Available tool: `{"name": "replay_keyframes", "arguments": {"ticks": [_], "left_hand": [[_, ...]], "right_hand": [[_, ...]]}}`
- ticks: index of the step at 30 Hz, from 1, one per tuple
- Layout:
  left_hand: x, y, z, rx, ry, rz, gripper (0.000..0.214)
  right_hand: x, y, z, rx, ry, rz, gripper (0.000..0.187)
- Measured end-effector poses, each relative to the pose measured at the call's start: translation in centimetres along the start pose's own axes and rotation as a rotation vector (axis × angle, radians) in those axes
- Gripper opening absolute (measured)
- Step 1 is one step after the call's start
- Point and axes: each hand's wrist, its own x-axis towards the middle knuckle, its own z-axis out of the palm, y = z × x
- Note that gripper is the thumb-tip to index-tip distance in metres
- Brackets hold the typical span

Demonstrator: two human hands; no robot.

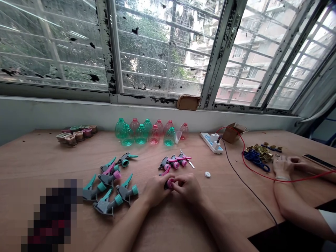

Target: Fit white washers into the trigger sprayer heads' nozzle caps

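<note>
My left hand (156, 190) is closed around a grey and pink trigger spray head (170, 182) low over the table. At its pink collar, the fingers of my right hand (189, 189) are pinched together; what lies between the fingertips is partly hidden. Just beyond my hands, several spray heads with pink collars (175, 164) lie in a row beside a thin silver tool (191, 163). To the left rests a loose group of grey spray heads, mostly with teal triggers and collars (108, 203). A small white round piece (207, 174) lies to the right.
Green and pink clear bottles (141, 134) stand near the wall, with small containers (75, 135) farther left. A power strip (212, 142), cardboard box (233, 133), black cable and red cable lie right. A co-worker's hands (285, 164) are near blue-handled scissors (256, 161) and gold-coloured parts.
</note>
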Motion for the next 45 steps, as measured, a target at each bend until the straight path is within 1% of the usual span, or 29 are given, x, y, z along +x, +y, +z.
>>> {"name": "replay_keyframes", "arguments": {"ticks": [12, 16, 19, 22, 26, 33, 41, 43, 45], "left_hand": [[0.1, 0.3, -0.2, -0.024, -0.008, 0.023, 0.036], [0.1, 0.1, -0.2, -0.071, 0.004, 0.022, 0.038], [0.1, -0.2, -0.2, -0.108, -0.002, 0.018, 0.04], [0.1, -0.2, -0.2, -0.122, -0.007, 0.009, 0.04], [0.1, -0.1, -0.3, -0.135, 0.0, 0.013, 0.039], [0.1, 0.0, -0.3, -0.129, -0.012, 0.019, 0.041], [0.1, 0.5, -0.4, -0.012, -0.055, 0.022, 0.04], [0.1, 0.4, -0.3, -0.03, -0.059, 0.025, 0.039], [0.1, 0.2, -0.2, -0.066, -0.052, 0.028, 0.039]], "right_hand": [[0.2, 0.2, 0.0, 0.021, -0.026, 0.004, 0.016], [0.2, 0.2, -0.2, 0.076, -0.053, -0.035, 0.012], [0.1, 0.2, -0.4, 0.111, -0.083, -0.066, 0.013], [0.1, 0.4, -0.6, 0.113, -0.108, -0.094, 0.014], [0.0, 0.9, -0.9, 0.114, -0.108, -0.125, 0.013], [-0.1, 1.8, -0.8, 0.042, -0.07, -0.141, 0.016], [0.3, 0.9, -1.9, -0.141, -0.176, -0.242, 0.014], [0.3, 0.8, -1.7, -0.142, -0.169, -0.24, 0.014], [0.1, 0.9, -1.5, -0.072, -0.137, -0.218, 0.013]]}}
